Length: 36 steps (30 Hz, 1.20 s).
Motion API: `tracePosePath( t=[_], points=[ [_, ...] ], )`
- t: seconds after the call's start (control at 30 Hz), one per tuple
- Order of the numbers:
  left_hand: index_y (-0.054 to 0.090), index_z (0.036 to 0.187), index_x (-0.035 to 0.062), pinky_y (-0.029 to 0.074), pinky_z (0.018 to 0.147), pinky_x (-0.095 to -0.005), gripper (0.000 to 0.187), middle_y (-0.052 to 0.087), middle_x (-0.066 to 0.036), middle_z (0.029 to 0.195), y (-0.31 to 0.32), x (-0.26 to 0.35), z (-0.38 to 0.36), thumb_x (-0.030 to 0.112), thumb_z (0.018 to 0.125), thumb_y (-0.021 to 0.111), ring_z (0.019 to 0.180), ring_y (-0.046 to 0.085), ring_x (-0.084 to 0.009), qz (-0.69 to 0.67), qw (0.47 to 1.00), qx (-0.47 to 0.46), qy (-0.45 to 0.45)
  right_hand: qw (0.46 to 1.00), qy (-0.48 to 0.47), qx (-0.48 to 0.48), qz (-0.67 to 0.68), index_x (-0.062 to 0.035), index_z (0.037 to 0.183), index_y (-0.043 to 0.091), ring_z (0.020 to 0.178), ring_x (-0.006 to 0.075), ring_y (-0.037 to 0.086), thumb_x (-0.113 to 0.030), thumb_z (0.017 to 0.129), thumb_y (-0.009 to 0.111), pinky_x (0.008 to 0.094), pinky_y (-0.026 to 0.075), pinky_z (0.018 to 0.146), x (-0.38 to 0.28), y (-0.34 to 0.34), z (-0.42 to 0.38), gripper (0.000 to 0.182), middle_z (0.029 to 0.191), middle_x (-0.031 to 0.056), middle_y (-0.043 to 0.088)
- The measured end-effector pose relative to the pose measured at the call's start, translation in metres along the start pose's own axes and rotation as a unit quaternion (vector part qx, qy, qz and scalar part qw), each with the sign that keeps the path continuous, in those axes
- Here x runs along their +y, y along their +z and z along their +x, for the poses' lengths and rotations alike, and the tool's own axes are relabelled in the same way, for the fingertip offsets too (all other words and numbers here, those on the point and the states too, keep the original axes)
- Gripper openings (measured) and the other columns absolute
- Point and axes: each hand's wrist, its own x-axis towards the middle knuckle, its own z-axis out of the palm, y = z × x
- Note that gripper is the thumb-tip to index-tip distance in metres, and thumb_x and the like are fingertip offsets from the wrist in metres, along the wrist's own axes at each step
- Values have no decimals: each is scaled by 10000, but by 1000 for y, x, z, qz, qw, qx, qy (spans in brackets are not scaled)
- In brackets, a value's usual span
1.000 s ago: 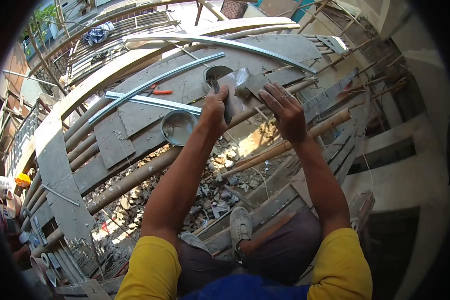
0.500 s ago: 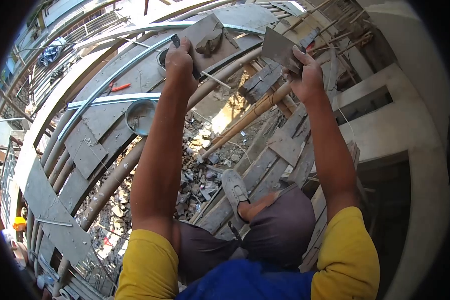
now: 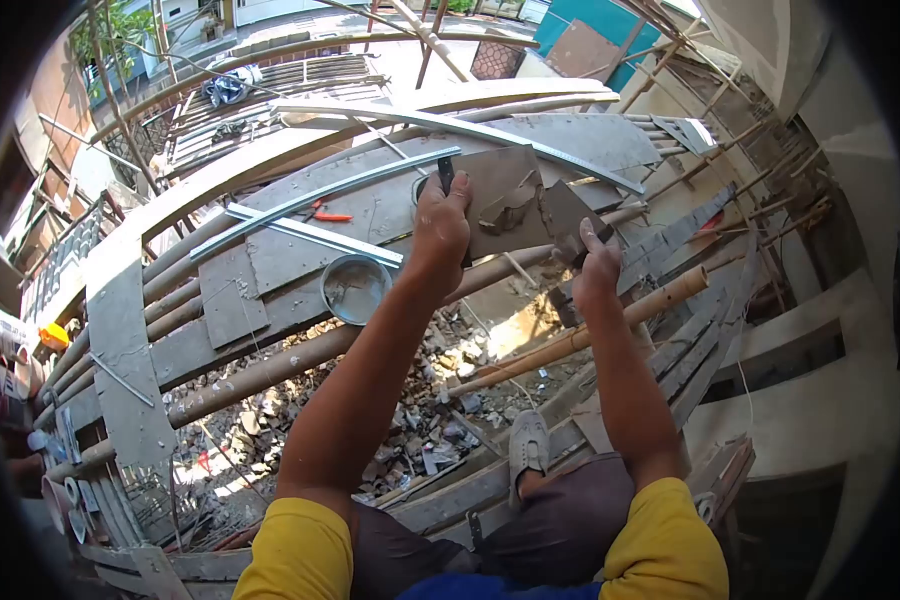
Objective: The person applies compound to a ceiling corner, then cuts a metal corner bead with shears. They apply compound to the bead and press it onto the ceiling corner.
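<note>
My left hand (image 3: 440,228) is closed around the black handle of a plastering trowel (image 3: 492,170). Its broad grey blade faces me and carries a lump of wet mortar (image 3: 511,206). In my right hand (image 3: 597,268) is a second flat metal blade, a plastering trowel or wide scraper (image 3: 576,212), gripped at its lower end. Its left edge meets the right edge of the first blade, where some mortar shows. My fingers hide most of both handles.
Boards on bamboo poles form a platform (image 3: 232,300), holding a round bowl (image 3: 357,290), red-handled pliers (image 3: 332,216) and long metal strips (image 3: 320,205). Rubble (image 3: 270,425) lies below. A bamboo pole (image 3: 610,325) crosses near my right forearm. My shoe (image 3: 528,452) rests on planks.
The two blades were apart and now meet at their edges, as my right hand came in towards my left. The view has turned, showing more of the street beyond.
</note>
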Motion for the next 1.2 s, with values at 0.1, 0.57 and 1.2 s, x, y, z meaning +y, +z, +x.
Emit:
tracePosePath(
  t=[0.1,0.57,1.2],
  points=[
    [520,1145,-2,422,892,-314,265,602,-89,1008,-19,5,14,217,1023,432,985,547,-156,89,994,47,38,968,-182,-155,-77,-27,1067,484,795,192,670,-41,944,574,261,560,638,20,-18,44,153,915,92,640],
    [487,1239,-42,522,741,-319,368,623,-150,1036,-50,-60,33,251,1019,449,907,609,-173,408,906,72,-85,553,-555,-513,-352,-155,1152,659,1132,243,585,-119,820,628,457,463,991,69,-36,76,336,1196,20,641],
    [470,1211,-67,600,745,-396,325,621,-174,1050,-46,-75,6,190,1028,388,887,673,-256,152,925,330,-113,771,-427,-457,-122,-51,1185,645,1099,326,618,22,871,574,427,488,967,136,-14,64,330,1165,154,643]
  ],
)
